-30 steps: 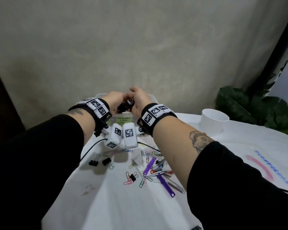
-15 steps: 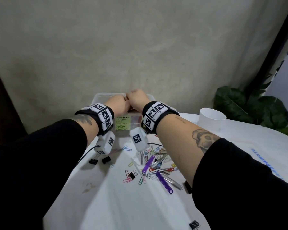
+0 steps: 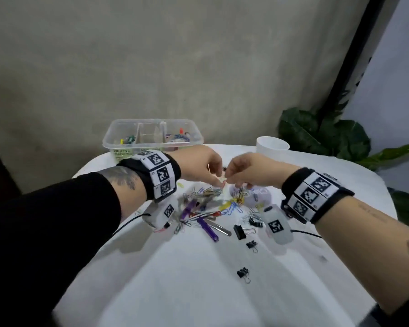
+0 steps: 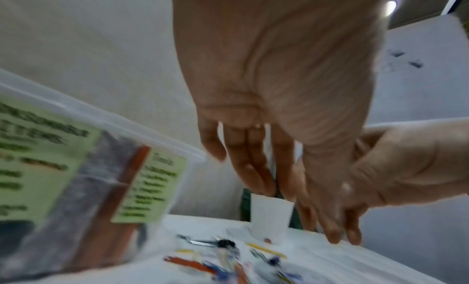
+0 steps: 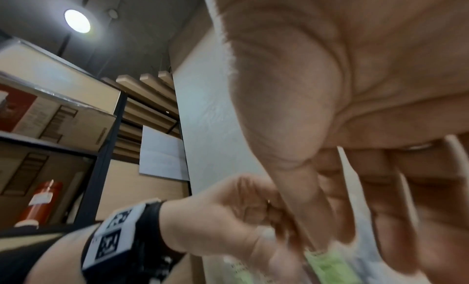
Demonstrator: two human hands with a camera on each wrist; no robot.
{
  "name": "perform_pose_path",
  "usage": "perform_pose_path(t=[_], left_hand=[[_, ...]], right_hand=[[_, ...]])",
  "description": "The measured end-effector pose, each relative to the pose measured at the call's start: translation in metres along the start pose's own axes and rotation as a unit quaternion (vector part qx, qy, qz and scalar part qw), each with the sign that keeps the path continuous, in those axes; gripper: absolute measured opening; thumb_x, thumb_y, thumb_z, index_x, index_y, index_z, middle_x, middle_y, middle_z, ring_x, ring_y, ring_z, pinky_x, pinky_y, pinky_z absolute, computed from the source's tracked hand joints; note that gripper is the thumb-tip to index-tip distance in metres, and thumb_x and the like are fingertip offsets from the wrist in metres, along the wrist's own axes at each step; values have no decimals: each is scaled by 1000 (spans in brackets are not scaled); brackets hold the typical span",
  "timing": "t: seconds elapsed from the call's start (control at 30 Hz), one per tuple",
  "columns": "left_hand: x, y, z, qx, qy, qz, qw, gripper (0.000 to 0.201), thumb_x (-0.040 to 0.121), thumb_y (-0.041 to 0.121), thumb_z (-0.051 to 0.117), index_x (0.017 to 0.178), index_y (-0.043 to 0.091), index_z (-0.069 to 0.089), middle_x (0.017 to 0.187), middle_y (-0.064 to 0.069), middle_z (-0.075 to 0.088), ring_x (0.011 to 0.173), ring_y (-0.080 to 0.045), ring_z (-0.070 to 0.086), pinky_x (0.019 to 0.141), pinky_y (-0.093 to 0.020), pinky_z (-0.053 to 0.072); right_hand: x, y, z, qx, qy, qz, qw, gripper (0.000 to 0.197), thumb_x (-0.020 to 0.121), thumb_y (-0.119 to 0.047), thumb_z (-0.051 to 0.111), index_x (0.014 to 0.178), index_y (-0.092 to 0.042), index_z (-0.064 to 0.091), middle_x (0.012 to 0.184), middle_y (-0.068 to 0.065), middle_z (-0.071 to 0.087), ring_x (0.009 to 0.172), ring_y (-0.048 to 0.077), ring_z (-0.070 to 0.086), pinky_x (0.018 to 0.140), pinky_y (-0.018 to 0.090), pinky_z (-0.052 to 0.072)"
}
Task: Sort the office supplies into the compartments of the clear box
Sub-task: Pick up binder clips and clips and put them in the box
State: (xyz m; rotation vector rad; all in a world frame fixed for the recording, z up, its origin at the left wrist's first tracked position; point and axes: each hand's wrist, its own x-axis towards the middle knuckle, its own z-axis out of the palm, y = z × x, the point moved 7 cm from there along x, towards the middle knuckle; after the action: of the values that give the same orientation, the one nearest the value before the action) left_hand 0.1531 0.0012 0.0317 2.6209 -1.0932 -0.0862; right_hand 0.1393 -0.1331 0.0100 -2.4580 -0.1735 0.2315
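Hands meet above scattered coloured paper clips (image 3: 232,207) on white-clothed desk (image 3: 198,291); left hand (image 3: 200,165) and right hand (image 3: 248,169) fingers curled, pinching; pinched item too small to identify.

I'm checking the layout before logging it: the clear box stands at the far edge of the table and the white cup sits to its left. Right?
Not quite. The clear box does stand at the far edge of the table, but the white cup sits to its right, not its left. The head view shows this.
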Motion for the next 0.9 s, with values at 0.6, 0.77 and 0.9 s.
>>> perform_pose_path(t=[0.6,0.77,0.9], left_hand=[[1,83,115,2,-112,-42,993,33,72,49,78,88,22,71,77,7,70,66,-11,64,50,-20,43],[1,74,119,-105,-118,-130,979,21,75,28,78,87,12,73,74,-4,73,59,-22,69,60,-33,60],[-2,57,114,-226,-97,-201,948,19,81,29,68,82,10,65,73,-6,72,53,-17,67,54,-29,59]], right_hand=[[-57,69,43,-129,-67,75,986,24,71,-4,77,90,-18,72,89,6,75,73,16,74,78,37,62],[-56,76,41,-13,-45,125,991,19,78,12,67,73,-6,64,79,16,70,75,30,72,85,44,59],[-63,91,30,254,26,172,951,13,80,14,64,80,1,66,74,16,66,64,25,65,71,33,62]])
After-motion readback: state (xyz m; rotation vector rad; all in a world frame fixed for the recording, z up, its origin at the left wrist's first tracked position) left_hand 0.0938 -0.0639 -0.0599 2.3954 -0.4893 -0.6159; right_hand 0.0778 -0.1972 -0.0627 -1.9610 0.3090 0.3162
